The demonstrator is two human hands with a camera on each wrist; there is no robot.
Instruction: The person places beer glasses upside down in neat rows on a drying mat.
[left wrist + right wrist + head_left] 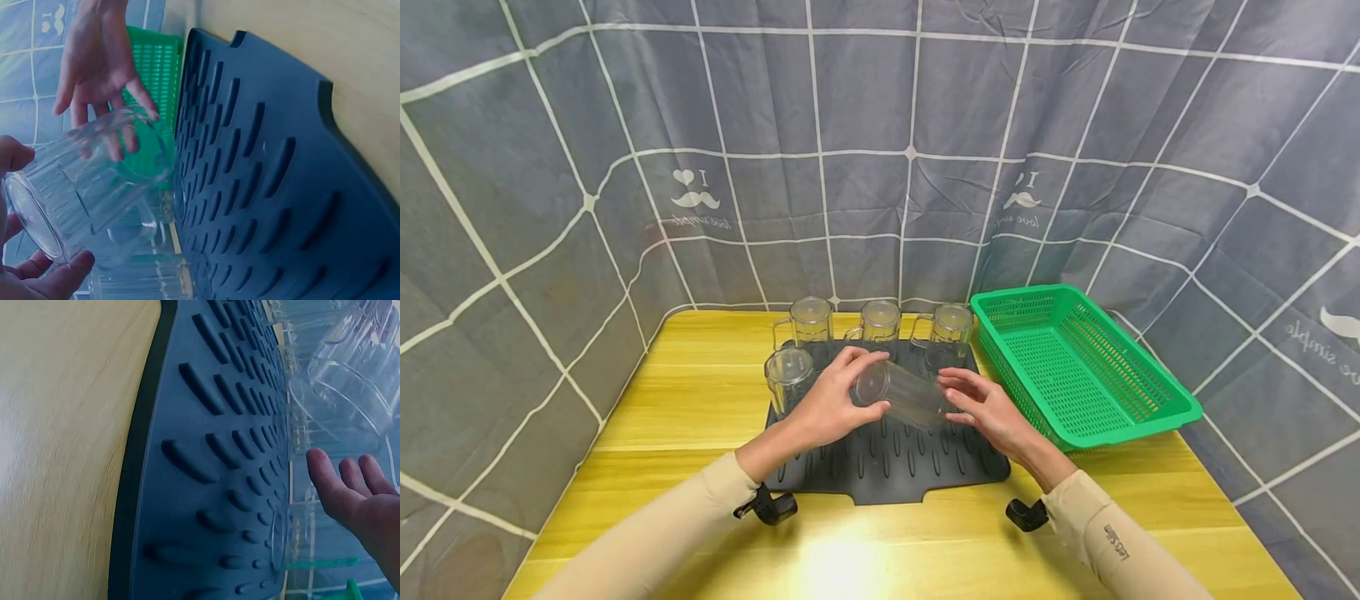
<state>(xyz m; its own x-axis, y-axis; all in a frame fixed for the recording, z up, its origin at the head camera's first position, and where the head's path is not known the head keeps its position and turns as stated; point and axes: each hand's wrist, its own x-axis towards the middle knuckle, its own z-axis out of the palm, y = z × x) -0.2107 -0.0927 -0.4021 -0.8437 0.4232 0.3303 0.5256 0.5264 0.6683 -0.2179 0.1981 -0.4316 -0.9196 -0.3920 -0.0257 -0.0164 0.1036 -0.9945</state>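
My left hand [829, 407] grips a clear glass mug [912, 395] around its base end, thumb on one side and fingers on the other. The mug is tipped on its side above a black ridged drying mat [891, 467], its open rim towards my right hand [992, 417]. That right hand is beside the rim with fingers spread and relaxed; in the right wrist view a gap shows between its fingertips [319, 459] and the glass. Upright on the mat's far part are several more glass mugs, among them a back-left mug [811, 321] and a front-left mug [788, 373].
A green plastic basket [1183, 408] stands on the wooden table [700, 358] to the right of the mat. Behind and at both sides hangs a grey curtain [865, 200] with white grid lines. Black wrist cameras are strapped to both wrists.
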